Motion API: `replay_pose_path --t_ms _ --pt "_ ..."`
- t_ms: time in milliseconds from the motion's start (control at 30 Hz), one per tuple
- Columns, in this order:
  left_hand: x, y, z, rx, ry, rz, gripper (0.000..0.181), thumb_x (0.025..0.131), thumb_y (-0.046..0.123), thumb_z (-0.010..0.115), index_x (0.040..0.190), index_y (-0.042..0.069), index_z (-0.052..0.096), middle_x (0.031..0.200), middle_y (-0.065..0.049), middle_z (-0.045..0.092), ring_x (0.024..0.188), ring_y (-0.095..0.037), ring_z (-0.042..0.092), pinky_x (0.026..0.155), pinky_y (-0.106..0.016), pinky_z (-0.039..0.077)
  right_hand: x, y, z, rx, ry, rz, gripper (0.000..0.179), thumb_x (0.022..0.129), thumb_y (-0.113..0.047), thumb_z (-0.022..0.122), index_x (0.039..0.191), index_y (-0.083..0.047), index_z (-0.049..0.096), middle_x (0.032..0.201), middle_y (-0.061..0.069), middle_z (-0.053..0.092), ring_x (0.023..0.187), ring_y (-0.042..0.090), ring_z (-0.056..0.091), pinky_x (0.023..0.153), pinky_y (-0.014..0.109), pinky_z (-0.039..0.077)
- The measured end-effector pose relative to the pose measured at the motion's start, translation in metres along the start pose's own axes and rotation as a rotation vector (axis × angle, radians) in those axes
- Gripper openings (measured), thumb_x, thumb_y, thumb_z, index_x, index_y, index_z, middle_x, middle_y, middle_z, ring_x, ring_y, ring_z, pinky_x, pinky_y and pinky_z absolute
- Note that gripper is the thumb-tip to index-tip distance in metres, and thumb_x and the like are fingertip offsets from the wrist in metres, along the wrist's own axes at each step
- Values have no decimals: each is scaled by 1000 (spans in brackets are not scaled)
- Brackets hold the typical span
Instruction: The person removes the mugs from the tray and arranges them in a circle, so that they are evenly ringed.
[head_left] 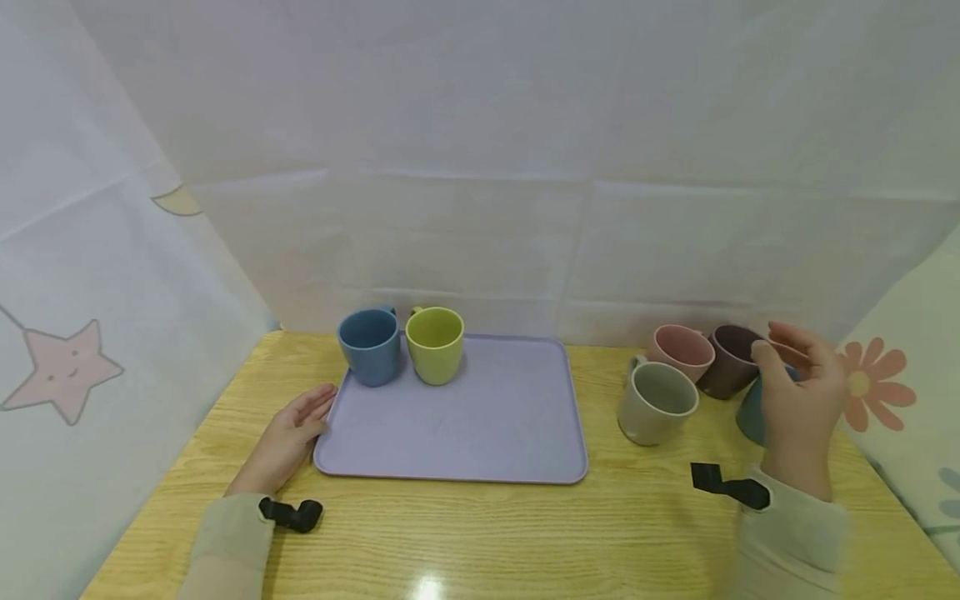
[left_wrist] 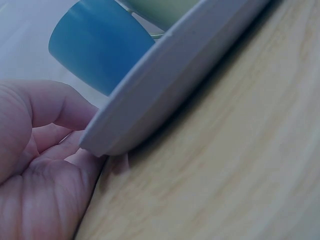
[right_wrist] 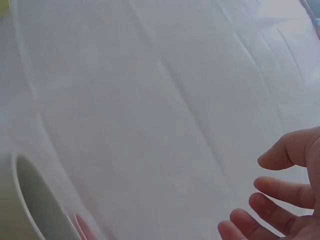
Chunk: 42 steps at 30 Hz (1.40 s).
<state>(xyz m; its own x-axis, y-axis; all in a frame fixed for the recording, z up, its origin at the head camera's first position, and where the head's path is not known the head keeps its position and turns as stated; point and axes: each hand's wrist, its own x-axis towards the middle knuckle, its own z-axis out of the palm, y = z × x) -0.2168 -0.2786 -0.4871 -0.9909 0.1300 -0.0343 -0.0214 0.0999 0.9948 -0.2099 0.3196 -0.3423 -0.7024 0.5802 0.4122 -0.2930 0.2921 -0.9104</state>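
The right hand [head_left: 798,392] hovered with loosely spread fingers over the teal cup [head_left: 750,412] at the table's right edge, so a firm grip before lifting seemed wise, while the flat left hand [head_left: 288,437] steadied the tray [head_left: 487,417].

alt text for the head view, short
A person's right hand reaches over a teal cup beside grey, pink and brown cups; the left hand rests against a lilac tray holding blue and green cups.
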Motion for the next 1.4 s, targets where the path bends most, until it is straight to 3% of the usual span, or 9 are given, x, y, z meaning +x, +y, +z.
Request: replay_pose_path --t_ms 200,300,367,633,767,1000,1167,1400 --pt "0 0 0 7 -2 6 64 101 -9 39 159 -7 11 166 -23 12 153 -38 14 108 -15 36 -20 -18 22 340 -321 112 29 95 -5 69 124 -4 68 113 4 64 94 12 68 84 16 55" --pt "0 0 0 2 -6 5 65 101 -9 39 159 -7 11 166 -23 12 153 -38 14 109 -15 35 -31 -23 34 302 -475 82 30 98 -9 67 128 -6 65 115 2 66 100 12 68 86 18 55" --pt "0 0 0 -5 -9 3 65 101 -10 38 159 -7 10 166 -23 11 153 -38 13 109 -16 35 -37 -25 43 247 -535 51 31 98 -10 66 129 -7 64 117 1 65 102 11 68 87 18 55" --pt "0 0 1 -16 -4 8 65 101 -10 38 159 -7 10 166 -24 11 153 -39 13 109 -15 36 -58 -20 76 114 -639 -17 34 97 -4 65 130 5 60 117 -5 64 103 9 63 86 16 53" --pt "0 0 0 -1 0 7 66 101 -9 40 160 -6 11 166 -23 13 153 -38 14 105 -12 38 -69 -15 92 67 -686 -18 34 96 -2 65 129 5 59 121 6 62 104 10 61 86 17 54" --pt "-1 -1 2 2 -5 5 66 101 -7 41 160 -6 12 166 -23 13 153 -39 15 102 -9 39 -94 -10 115 130 -815 23 38 94 0 67 131 4 59 127 20 60 109 20 63 87 23 55" --pt "-1 -2 3 -4 -3 8 65 101 -7 42 159 -7 12 166 -23 14 153 -39 15 102 -9 38 -109 -9 132 135 -895 24 39 92 -1 69 131 1 61 130 18 62 114 32 63 88 24 56" --pt "-3 -2 2 -23 0 23 66 100 -8 42 158 -9 12 166 -26 12 152 -41 13 103 -9 37 -110 -1 173 107 -963 41 48 89 -5 74 134 -2 60 134 15 59 120 36 60 94 35 56"
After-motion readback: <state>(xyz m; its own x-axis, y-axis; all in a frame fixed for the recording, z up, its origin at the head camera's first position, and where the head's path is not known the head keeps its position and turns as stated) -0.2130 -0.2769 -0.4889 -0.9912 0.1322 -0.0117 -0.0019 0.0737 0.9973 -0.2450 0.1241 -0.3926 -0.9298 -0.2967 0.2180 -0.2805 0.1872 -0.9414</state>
